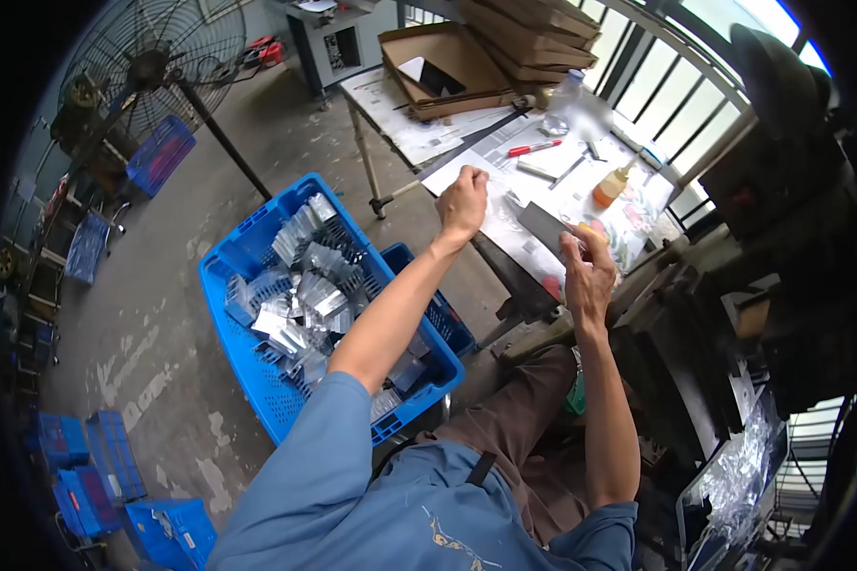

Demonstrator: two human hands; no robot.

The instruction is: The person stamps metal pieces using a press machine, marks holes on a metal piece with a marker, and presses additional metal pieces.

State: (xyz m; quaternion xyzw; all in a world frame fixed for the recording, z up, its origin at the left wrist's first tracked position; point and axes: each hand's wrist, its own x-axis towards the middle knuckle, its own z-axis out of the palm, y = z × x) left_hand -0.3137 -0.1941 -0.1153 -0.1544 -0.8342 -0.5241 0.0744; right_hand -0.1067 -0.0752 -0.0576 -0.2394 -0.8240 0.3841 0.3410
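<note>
Rising at the left, one fan [146, 68] is seen above a scuffed concrete floor [148, 324]. Farther right, a large blue crate [233, 366] is heaped with shiny metal pieces [300, 309], and a white, stained bench [505, 228] is bordered by a railing [690, 105].

The left hand [463, 203] is held over the near edge of the bench, its fingers curled tightly together; whether anything is enclosed cannot be told. To its right, a flat grey plate [543, 226] is pinched between the thumb and fingers of the right hand [590, 271], tilted above the bench, its free end pointed toward the left hand but apart from it.

The metal pieces are too jumbled to be counted. On the bench, one red marker [534, 148], one clear bottle [564, 100] and one orange-filled bottle [609, 187] are counted; one plate is held.
</note>
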